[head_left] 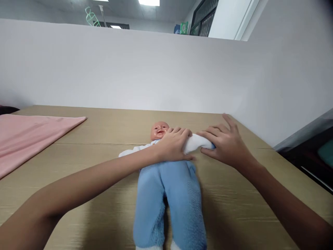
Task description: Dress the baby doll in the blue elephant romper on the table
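Observation:
A baby doll lies on its back on the table, its head toward the wall. It wears fuzzy blue trousers and a top with white sleeves. My left hand lies across the doll's chest, its fingers curled over the upper part of one white sleeve. At the blue-edged cuff of that same sleeve, my right hand pinches the end between thumb and fingers, with one finger raised. The doll's other sleeve stretches out to the left, partly behind my left forearm. No doll hand shows at the pinched cuff.
A pink cloth is spread over the left side of the wooden table. Behind the table stands a white partition, and a wall borders the right. A dark object sits beyond the table's right edge.

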A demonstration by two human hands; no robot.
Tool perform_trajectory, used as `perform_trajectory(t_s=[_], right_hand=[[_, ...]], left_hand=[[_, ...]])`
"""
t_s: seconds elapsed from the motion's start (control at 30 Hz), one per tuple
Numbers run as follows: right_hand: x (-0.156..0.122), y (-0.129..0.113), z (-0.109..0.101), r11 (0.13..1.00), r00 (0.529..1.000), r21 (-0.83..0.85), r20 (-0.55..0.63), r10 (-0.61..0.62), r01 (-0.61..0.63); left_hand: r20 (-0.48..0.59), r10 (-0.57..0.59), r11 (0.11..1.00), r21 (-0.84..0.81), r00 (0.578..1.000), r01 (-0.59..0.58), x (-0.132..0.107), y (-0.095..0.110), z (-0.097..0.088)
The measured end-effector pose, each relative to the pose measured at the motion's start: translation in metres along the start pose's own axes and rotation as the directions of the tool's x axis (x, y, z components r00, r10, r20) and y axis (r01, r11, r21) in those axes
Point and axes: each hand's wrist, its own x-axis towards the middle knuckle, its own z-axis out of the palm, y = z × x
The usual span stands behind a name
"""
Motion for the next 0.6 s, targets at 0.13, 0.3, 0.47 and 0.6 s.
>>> perform_trajectory(t_s=[0.13, 0.3, 0.47, 0.6], right_hand=[[0.037, -0.018, -0.044, 1.000, 1.000, -0.009, -0.030, -0.005, 0.005], [0.042, -0.062, -0.048, 0.991, 0.856, 0.092, -0.501, 0.129, -0.095], [-0.004, -0.099, 0.023, 0.724, 0.719, 0.683, -0.454, 0.525, -0.097], [-0.034, -0.128, 0.068, 0.361, 0.798, 0.878, 0.038, 0.601, -0.314]], left_hand=[[-0.135, -0.094, 0.995, -0.040, 0.986, 0.090, 0.027, 0.005, -0.009], [-0.340, -0.314, 0.872, -0.472, 0.886, 0.128, 0.023, -0.006, -0.012], [-0.356, -0.609, 0.566, -0.821, 0.709, 0.074, -0.010, -0.022, -0.004], [-0.260, -0.758, 0.324, -0.946, 0.598, -0.001, -0.041, -0.029, -0.002]])
